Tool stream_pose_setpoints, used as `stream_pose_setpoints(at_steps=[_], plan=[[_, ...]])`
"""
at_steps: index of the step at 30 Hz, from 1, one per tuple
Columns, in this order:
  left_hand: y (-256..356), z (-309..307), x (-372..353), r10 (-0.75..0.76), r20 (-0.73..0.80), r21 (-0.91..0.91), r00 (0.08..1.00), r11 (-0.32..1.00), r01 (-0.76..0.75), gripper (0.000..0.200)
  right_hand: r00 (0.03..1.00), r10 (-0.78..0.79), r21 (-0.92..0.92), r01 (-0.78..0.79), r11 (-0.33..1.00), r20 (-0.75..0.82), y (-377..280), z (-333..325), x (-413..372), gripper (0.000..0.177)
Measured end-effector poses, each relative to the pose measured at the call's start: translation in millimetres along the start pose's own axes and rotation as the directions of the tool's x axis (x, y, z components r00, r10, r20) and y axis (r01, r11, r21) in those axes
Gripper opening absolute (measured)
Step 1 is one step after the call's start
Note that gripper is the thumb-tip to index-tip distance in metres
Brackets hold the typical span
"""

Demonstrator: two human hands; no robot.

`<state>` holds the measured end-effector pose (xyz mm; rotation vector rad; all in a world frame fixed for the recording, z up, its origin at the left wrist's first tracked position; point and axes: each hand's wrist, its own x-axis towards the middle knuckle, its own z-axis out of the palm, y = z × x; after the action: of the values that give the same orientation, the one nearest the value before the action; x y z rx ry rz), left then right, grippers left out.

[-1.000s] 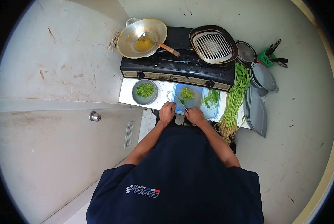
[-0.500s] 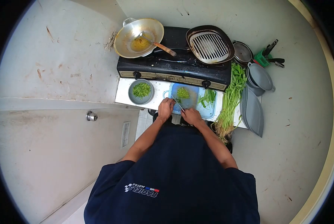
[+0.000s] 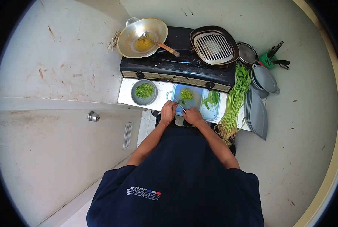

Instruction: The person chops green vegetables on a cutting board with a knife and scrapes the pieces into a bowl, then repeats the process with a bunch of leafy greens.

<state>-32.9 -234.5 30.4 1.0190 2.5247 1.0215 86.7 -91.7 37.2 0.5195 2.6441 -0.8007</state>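
Observation:
My right hand (image 3: 192, 116) is closed round the handle of a knife (image 3: 180, 107); its thin blade slants up and left over the blue cutting board (image 3: 197, 99). At the board's near left edge, my left hand (image 3: 168, 111) has its fingers curled together close to the blade. What they pinch is hidden. Some dark green leaf pieces (image 3: 181, 101) lie beside the blade. Farther back on the board is a small pile of chopped greens (image 3: 186, 94). Whole green leaves (image 3: 212, 98) rest on the board's right part.
A grey bowl (image 3: 144, 92) of chopped greens stands left of the board. Behind is a black gas stove (image 3: 176, 72) with a wok (image 3: 125, 41), a ladle (image 3: 168, 49) and a grill pan (image 3: 215, 47). Right are a leafy bunch (image 3: 231, 109), grey plates (image 3: 256, 115) and a green utensil basket (image 3: 266, 60).
The whole view has shifted slightly to the right. Both hands keep nearly the same place at the board, with the knife blade still beside my left fingers.

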Motion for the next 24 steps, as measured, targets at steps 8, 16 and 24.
stream_pose_setpoints(at_steps=[8, 16, 24], plan=[[-3, 1, 2, 0.009, -0.034, -0.045, 0.999, 0.999, -0.010, 0.009, 0.998, -0.004, 0.016, 0.005, 1.000, -0.062, 9, 2, -10, 0.045], [-5, 2, 2, 0.002, -0.027, -0.041, 1.000, 0.999, -0.003, 0.008, 0.999, -0.046, 0.003, 0.046, 0.999, -0.024, 4, -3, -16, 0.043], [-1, 1, 4, -0.016, -0.024, -0.042, 1.000, 0.999, 0.015, 0.008, 0.999, -0.023, 0.008, 0.023, 1.000, -0.023, 0, 5, 3, 0.045]])
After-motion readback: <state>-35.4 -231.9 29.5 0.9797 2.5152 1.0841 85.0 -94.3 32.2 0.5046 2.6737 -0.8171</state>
